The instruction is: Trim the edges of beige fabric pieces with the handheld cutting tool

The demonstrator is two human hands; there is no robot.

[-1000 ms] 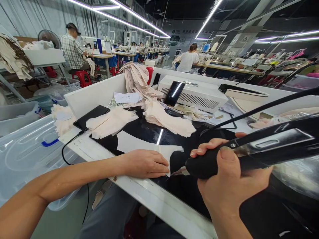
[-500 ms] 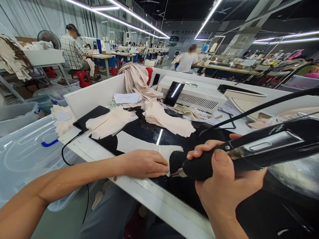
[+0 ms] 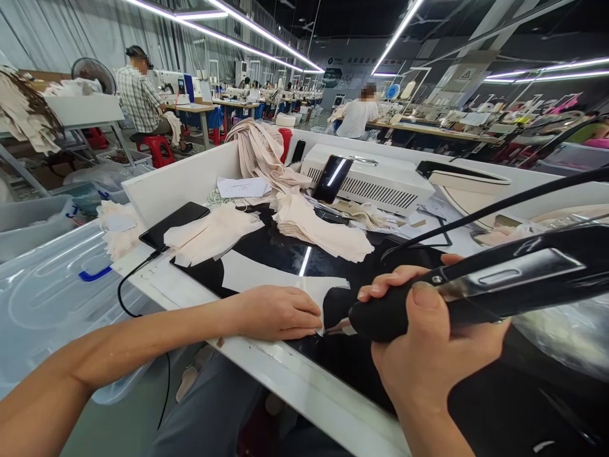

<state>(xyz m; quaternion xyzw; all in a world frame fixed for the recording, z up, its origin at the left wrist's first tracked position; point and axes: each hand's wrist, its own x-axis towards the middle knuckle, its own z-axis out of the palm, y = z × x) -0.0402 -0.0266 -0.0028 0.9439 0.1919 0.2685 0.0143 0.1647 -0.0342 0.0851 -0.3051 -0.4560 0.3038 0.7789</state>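
Observation:
My left hand (image 3: 280,312) lies flat, fingers stretched out, on the right end of a white cut piece (image 3: 257,271) spread over the black glossy work surface (image 3: 266,236). A black corded hand tool (image 3: 480,289) with a silver panel is gripped in my right hand (image 3: 435,333). My right thumb presses along its near side and the fingers wrap behind. The tool's rounded dark end points left, close to the white piece. A small pale strip shows by that end; I cannot tell whether they touch. Beyond lie a stack of cream fabric pieces (image 3: 321,227) and another cream pile (image 3: 212,233).
A phone (image 3: 333,179) leans against a white vented box (image 3: 371,178) at the back. A black tablet-like device (image 3: 174,225) lies left. The tool's cable (image 3: 499,206) arches over the right side. Clear plastic bins (image 3: 57,298) stand left. Two people sit farther off.
The right hand and the tool have shifted very slightly. The left hand and the white piece stay in place.

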